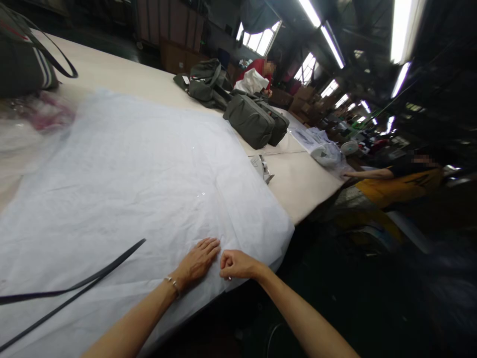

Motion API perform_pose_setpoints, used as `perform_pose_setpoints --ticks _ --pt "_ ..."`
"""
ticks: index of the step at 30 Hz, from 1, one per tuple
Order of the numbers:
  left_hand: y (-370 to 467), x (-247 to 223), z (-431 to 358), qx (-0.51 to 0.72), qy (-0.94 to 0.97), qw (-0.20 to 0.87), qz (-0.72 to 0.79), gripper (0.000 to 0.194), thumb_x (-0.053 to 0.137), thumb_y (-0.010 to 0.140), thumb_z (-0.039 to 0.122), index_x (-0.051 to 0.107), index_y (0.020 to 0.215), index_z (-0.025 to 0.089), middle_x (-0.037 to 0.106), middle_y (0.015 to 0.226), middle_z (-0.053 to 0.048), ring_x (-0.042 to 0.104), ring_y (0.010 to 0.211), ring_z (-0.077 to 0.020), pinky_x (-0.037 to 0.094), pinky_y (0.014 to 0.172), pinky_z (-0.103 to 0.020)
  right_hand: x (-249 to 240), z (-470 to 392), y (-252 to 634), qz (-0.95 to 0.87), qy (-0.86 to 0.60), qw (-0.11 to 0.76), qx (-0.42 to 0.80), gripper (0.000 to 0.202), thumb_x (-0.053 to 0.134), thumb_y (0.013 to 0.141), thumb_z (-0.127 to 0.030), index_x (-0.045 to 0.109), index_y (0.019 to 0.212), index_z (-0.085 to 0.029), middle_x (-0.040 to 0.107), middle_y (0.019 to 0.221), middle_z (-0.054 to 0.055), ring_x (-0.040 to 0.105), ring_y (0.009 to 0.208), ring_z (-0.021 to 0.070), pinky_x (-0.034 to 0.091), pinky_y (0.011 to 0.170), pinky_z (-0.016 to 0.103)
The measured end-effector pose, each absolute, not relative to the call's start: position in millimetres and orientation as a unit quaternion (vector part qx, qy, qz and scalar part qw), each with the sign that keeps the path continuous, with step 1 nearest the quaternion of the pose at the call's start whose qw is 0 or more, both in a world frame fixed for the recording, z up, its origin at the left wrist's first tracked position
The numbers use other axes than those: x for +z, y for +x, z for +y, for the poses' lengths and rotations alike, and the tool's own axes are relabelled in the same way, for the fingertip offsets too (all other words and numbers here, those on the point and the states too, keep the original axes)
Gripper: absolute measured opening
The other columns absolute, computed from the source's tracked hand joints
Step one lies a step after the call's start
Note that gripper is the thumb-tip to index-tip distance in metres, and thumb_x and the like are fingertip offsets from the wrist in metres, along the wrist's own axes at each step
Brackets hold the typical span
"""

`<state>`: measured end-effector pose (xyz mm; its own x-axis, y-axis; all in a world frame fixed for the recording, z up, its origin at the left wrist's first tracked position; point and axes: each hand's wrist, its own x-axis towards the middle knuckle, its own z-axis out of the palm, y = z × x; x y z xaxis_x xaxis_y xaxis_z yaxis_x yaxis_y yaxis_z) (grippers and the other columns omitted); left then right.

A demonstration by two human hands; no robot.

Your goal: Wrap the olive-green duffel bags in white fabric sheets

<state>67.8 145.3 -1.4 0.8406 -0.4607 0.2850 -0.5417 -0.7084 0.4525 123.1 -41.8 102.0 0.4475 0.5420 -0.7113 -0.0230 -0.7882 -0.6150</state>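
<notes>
A wide white sheet [149,164], thin and lightly creased, covers the near part of the table. My left hand [197,261], with a bracelet at the wrist, lies flat on it near the front edge, fingers stretched out. Just to its right my right hand [238,264] is closed, thumb and fingers curled together over the sheet. A tiny bright spot shows at its fingertips; what they hold, if anything, is too small to name. Left of my hands a dark strap [100,275] lies in a long loop across the sheet.
Dark green bags [250,121] stand beyond the sheet, and another bag [22,59] is at far left beside clear plastic. A tape dispenser-like metal object [262,168] sits by the sheet's edge. A person in red [257,69] and one in yellow [406,184] are at the table.
</notes>
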Motion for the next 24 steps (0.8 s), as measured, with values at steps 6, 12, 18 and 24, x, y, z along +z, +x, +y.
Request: perform_pose_setpoints --ticks 6,12,18,24 --pt "68 -3 143 0.075 0.919 0.283 -0.265 0.036 0.042 0.094 0.015 0.052 0.129 0.020 0.054 0.138 -0.008 0.047 0.130 -0.0223 0.038 0.111 -0.046 80 -34 118 -0.176 -0.894 0.174 0.375 0.016 0.069 0.062 -0.019 0.056 0.070 -0.020 0.055 0.063 -0.006 0.050 0.063 0.0120 0.034 0.059 0.023" --pt "69 -6 141 0.080 0.919 0.285 -0.261 0.033 0.044 0.094 0.015 0.054 0.126 0.018 0.056 0.136 -0.010 0.049 0.129 -0.0244 0.040 0.109 -0.047 73 -34 118 -0.168 -0.925 0.095 0.326 0.027 0.080 0.058 -0.030 0.058 0.071 -0.022 0.061 0.068 -0.003 0.056 0.070 0.0166 0.036 0.063 0.026" --pt "70 -8 141 0.086 0.919 0.283 -0.263 0.033 0.046 0.094 0.017 0.053 0.126 0.017 0.057 0.135 -0.011 0.050 0.128 -0.0262 0.041 0.108 -0.049 65 -51 119 -0.142 -0.948 0.095 0.268 0.044 0.086 0.054 -0.047 0.058 0.076 -0.021 0.060 0.067 -0.001 0.058 0.072 0.0194 0.039 0.065 0.028" --pt "69 -4 141 0.095 0.917 0.284 -0.263 0.033 0.044 0.093 0.016 0.054 0.125 0.018 0.057 0.134 -0.010 0.050 0.127 -0.0242 0.041 0.109 -0.047 73 -68 121 -0.171 -0.935 0.197 0.242 0.024 0.067 0.081 -0.042 0.062 0.080 -0.019 0.064 0.065 -0.003 0.057 0.060 0.0120 0.044 0.057 0.022"
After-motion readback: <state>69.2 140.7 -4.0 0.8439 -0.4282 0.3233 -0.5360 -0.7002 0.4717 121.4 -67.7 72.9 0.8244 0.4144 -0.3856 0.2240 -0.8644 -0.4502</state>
